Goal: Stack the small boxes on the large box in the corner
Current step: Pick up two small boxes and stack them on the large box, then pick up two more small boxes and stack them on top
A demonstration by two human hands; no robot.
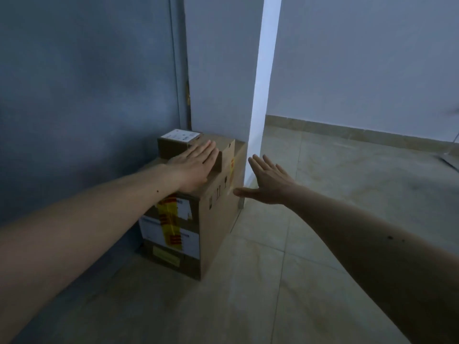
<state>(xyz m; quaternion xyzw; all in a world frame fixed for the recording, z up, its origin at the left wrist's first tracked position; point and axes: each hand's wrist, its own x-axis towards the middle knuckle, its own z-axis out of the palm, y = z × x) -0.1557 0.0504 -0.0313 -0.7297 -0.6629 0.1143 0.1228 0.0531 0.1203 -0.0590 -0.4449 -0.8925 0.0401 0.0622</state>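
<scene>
A large cardboard box [213,219] with yellow tape and white labels stands on the floor in the corner against the blue wall. Two small boxes rest on its top: one with a white label [173,144] at the back left, and a plain brown one [224,150] to its right. My left hand [196,165] lies flat, fingers together and stretched out, over the near edge of the small boxes. My right hand [267,181] hovers open beside the large box's right side, fingers spread, touching nothing.
A blue wall [87,108] runs along the left. A door edge with a bright strip of light [260,95] rises just behind the boxes. Tiled floor [323,194] spreads to the right, up to a white wall with a skirting board.
</scene>
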